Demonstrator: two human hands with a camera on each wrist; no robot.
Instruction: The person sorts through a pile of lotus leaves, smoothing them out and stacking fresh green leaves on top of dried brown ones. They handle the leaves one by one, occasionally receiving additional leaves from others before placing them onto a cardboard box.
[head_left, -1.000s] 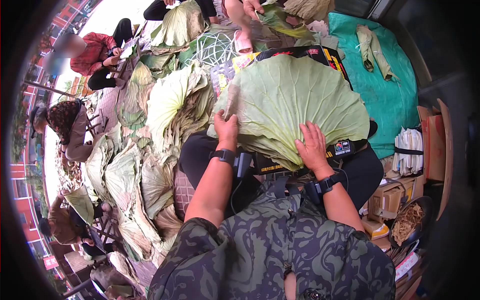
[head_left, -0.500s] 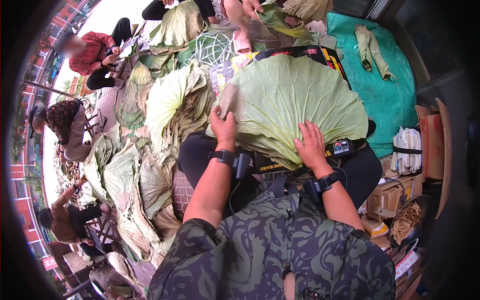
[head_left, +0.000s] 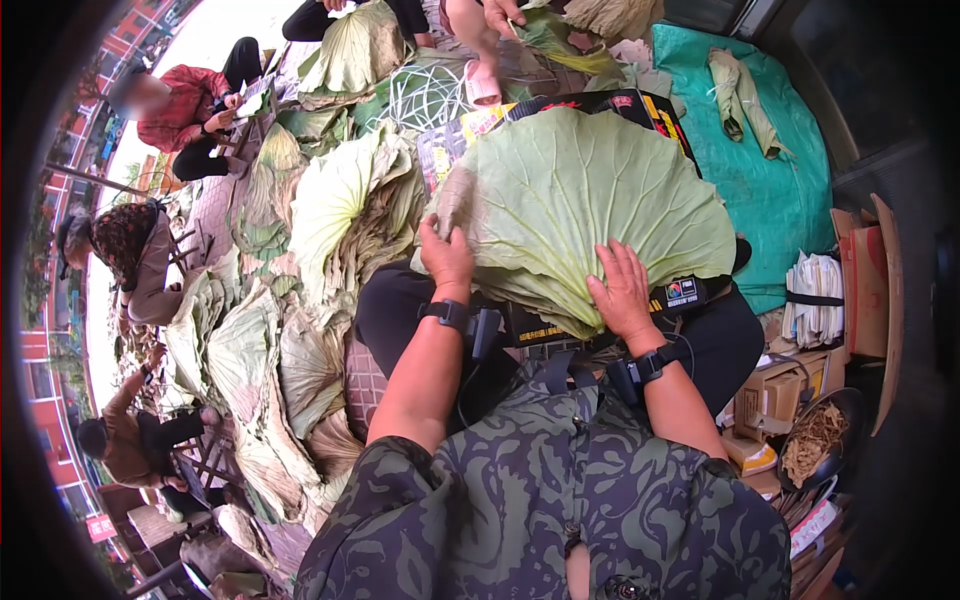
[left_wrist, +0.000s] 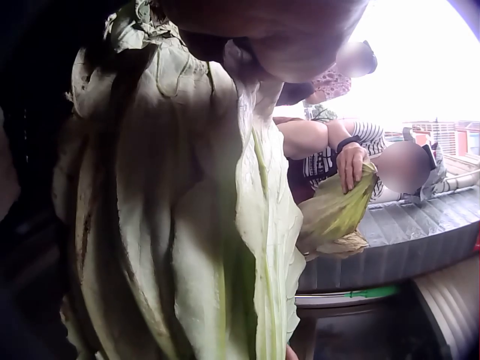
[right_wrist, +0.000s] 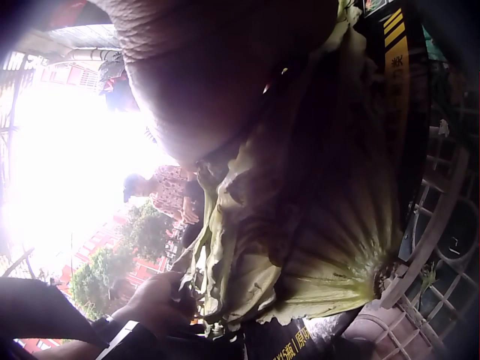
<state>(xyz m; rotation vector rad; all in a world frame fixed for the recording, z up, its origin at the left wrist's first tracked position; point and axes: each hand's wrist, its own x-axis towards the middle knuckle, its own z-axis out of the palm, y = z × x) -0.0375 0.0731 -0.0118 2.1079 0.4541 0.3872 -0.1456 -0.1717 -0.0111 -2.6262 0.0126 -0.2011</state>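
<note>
Steadying the big leaf stack (head_left: 600, 190) well looks like a matter of spreading light pressure rather than squeezing. The stack lies across the top of the black printed cardboard (head_left: 689, 292), its veins fanning away from a point just above the cardboard's near edge. The right hand (head_left: 625, 300) rests on the top leaf over that near side, its fingers nearly straight and close together, the thumb apart. That flat contact seems a sound anchor, as it lies beside the place where the veins meet and the leaf is likely firmest.

The left hand (head_left: 446, 258) is at the stack's left edge, over the left side of the cardboard, with the thumb apart from the fingers; whether they pinch the layers, I cannot tell. The rim there is thin and wavy and could probably tear or crumple, so it is best guided with soft finger pads, several layers together, moving inward along the veins. The lower layers hang unevenly in the left wrist view, so supporting them from beneath should stop them slipping over the cardboard's edge.
</note>
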